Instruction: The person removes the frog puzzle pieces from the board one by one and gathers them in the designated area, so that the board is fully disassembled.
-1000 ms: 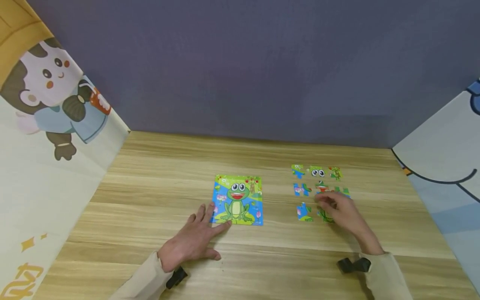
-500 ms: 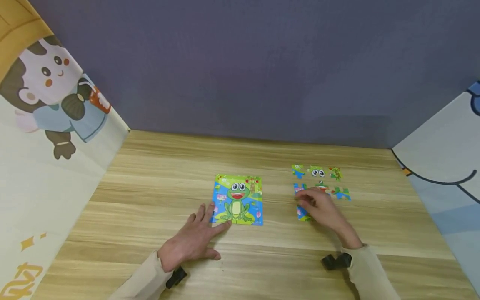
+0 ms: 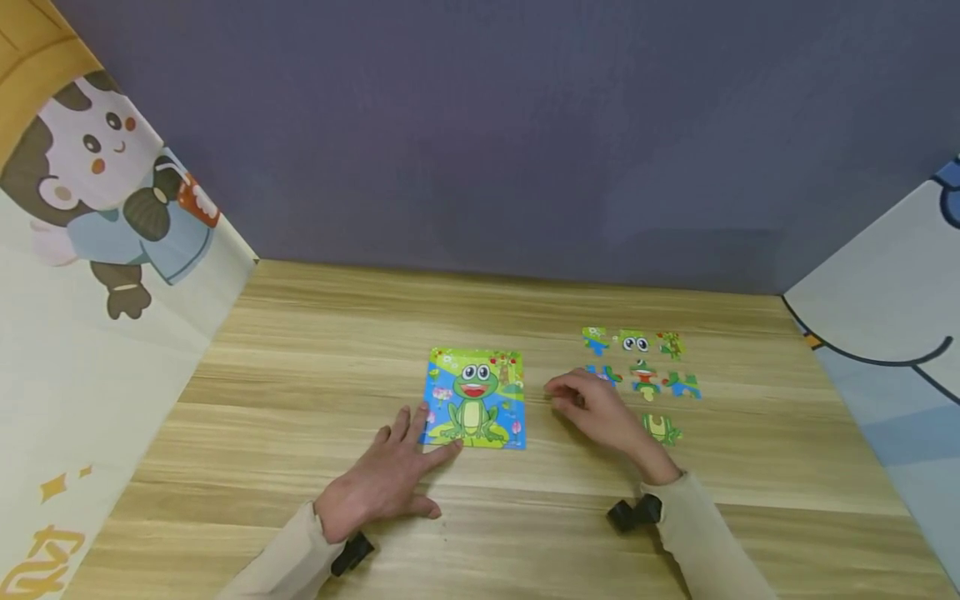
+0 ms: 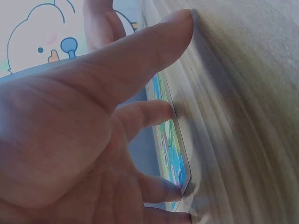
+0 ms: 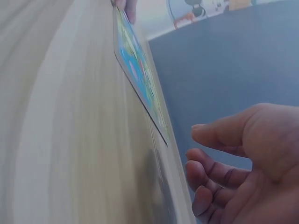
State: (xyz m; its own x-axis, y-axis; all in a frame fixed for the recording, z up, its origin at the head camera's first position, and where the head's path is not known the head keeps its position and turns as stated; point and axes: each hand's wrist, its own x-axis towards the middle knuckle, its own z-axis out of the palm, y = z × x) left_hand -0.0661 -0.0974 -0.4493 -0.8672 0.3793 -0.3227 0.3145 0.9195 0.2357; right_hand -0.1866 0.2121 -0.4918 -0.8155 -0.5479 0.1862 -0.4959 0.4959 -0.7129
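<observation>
A square frog puzzle board (image 3: 474, 417) lies flat on the table. My left hand (image 3: 382, 483) has its fingers spread, with fingertips touching the board's left and lower edges; its thumb (image 4: 175, 35) is held out away from the board. Just right of the board is my right hand (image 3: 603, 421), fingers loosely bent, and no piece shows in the gap between thumb and fingers in the right wrist view. Beyond it lie puzzle pieces, among them an eyes piece (image 3: 635, 342), a mouth piece (image 3: 644, 377) and a belly piece (image 3: 660, 429). The hand partly covers a left-column piece (image 3: 611, 375).
More pieces lie spaced apart at the right: a top-left one (image 3: 596, 340), a top-right one (image 3: 671, 343) and a middle-right one (image 3: 683, 384). The wooden table (image 3: 337, 333) meets a dark back wall (image 3: 480, 142), with cartoon-printed walls on both sides.
My right hand has moved left from over the loose pieces to beside the board, uncovering the mouth and belly pieces. The lower-left piece is now out of sight. The left hand has stayed put.
</observation>
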